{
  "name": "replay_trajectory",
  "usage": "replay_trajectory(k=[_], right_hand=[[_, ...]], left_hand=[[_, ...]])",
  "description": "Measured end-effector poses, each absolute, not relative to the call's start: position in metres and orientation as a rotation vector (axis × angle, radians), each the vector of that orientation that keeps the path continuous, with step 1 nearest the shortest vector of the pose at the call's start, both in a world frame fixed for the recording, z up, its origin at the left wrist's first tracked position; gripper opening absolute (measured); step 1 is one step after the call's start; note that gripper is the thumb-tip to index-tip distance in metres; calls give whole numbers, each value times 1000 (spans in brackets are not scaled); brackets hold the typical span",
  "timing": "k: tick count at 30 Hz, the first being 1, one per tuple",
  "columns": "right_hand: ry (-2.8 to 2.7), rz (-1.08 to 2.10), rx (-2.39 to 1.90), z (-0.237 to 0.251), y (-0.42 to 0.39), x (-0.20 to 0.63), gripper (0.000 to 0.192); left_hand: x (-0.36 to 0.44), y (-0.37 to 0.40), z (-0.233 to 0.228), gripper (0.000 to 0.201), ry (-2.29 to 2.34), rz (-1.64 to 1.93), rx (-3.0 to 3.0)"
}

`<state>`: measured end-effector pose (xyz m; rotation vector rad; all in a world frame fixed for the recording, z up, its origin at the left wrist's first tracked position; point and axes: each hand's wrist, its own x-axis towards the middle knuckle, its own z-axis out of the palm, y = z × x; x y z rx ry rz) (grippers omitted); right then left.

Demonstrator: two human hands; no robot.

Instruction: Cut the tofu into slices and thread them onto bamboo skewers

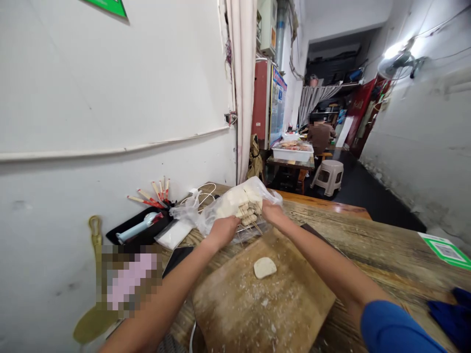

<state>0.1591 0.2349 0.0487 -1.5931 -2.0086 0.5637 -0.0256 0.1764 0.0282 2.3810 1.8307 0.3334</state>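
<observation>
A clear plastic bag (224, 203) lies beyond the cutting board, with its mouth toward me. Inside it are several skewers of pale, flat pieces (248, 214), their thin sticks pointing my way. My left hand (225, 231) is closed at the near left edge of the bag, close beside the skewers; its fingertips are partly hidden. At the right edge, my right hand (274, 212) is closed on the plastic, some fingers out of sight behind it. One pale slice (264, 268) rests on the wooden cutting board (235, 304), which is strewn with whitish crumbs.
Left, against the wall, stands a black tray (123, 230) with red-handled sticks and a light-blue tool. A phone (178, 258) lies by my left forearm. Dark blue cloth (452, 314) is at right. Farther off are a stool (328, 177), a white tub (292, 153) and a seated person (319, 139).
</observation>
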Motion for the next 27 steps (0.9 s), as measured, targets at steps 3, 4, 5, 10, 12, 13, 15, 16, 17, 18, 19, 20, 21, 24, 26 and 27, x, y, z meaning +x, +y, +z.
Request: replay_trajectory(k=[3, 4, 5, 10, 12, 13, 15, 16, 17, 18, 19, 20, 21, 24, 26, 27], right_hand=[[-2294, 392, -1459, 45, 190, 177, 22], [-2410, 369, -1379, 41, 174, 183, 21], [-2525, 363, -1290, 35, 160, 187, 20], [-2856, 351, -1009, 10, 120, 193, 36], [-2889, 327, -1018, 5, 119, 190, 34], [-2901, 317, -1028, 4, 120, 189, 32], [-2927, 307, -1029, 3, 122, 187, 28], [-2937, 303, -1023, 3, 122, 187, 27], [-2945, 300, -1013, 2, 123, 187, 27], [-2951, 298, -1002, 0, 123, 187, 28], [-2955, 293, -994, -2, 123, 188, 29], [-2956, 286, -993, -3, 123, 188, 28], [-2954, 275, -998, -5, 123, 188, 27], [-2929, 234, -1030, 1, 127, 186, 20], [-2886, 186, -1046, 13, 134, 179, 19], [-2855, 148, -1052, 21, 138, 172, 21]], left_hand=[[-30, 184, 29, 19, 1836, 207, 2455], [-30, 185, 29, 20, 1837, 165, 2484], [-30, 186, 28, 22, 1843, 126, 2511], [-34, 184, 32, 29, 1885, -88, 2621], [-39, 181, 39, 28, 1882, -186, 2653], [-43, 180, 44, 27, 1885, -231, 2665], [-50, 175, 54, 28, 1907, -309, 2682], [-53, 172, 59, 28, 1922, -342, 2685], [-57, 169, 63, 27, 1937, -373, 2685], [-59, 166, 66, 26, 1948, -402, 2684], [-62, 164, 69, 26, 1952, -430, 2681], [-64, 161, 70, 24, 1948, -456, 2678], [-65, 160, 71, 24, 1935, -480, 2678], [-70, 157, 72, 23, 1875, -528, 2691], [-73, 156, 74, 24, 1853, -542, 2708], [-74, 156, 75, 25, 1848, -546, 2719]])
